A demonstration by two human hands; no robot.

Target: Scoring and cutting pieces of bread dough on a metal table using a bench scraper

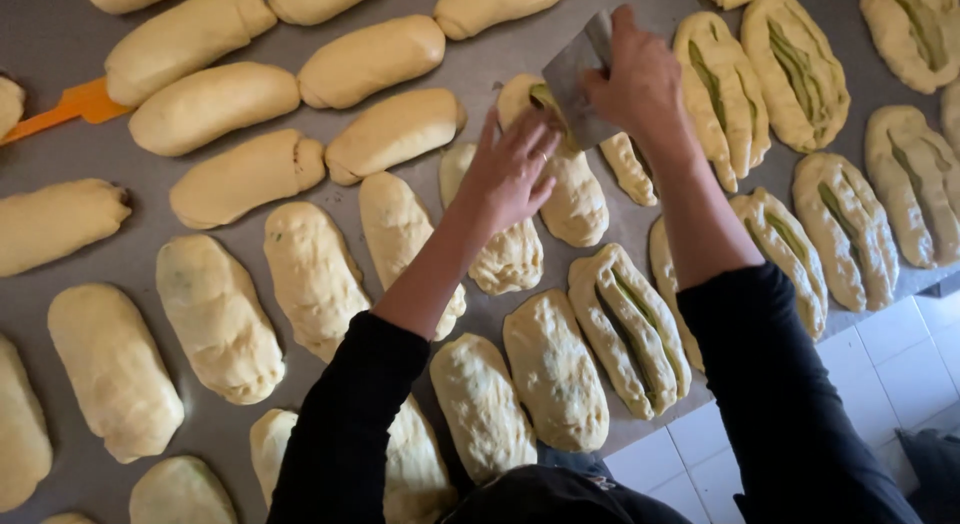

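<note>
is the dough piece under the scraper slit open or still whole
Being slit: the metal scraper in the right hand stands in the dough piece, green filling showing there.

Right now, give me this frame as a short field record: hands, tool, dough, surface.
left hand: open, fingers resting on a dough piece
right hand: grips a metal scraper, blade on the same piece
cut loaves: slit lengthwise, green filling showing, right side
uncut loaves: smooth, left and centre
surface: grey worktop
other: orange tool at far left
</note>
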